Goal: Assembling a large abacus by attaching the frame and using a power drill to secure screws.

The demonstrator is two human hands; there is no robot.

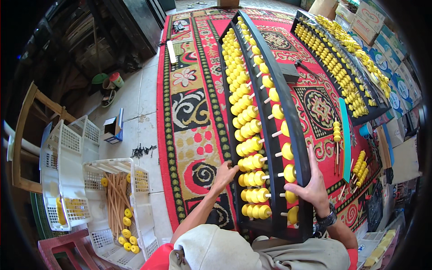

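A long abacus with a black frame (285, 109) stands on the carpet right in front of me, stretching away to the far side. Yellow beads (245, 118) on pale wooden rods fill its rows, several on the left of the divider bar and one on the right. My left hand (226, 174) is closed at the near part of its left side, fingers curled against the frame edge. My right hand (313, 186) grips the right side, fingers stretched along the outer face and thumb over the edge beside a bead.
A second black abacus (330, 58) lies at the far right, with heaped yellow beads on it. A hammer (307, 68) rests between the two. White plastic baskets (143, 211) at left hold wooden rods and beads. A teal strip (345, 139) lies right; cartons (368, 20) stack behind.
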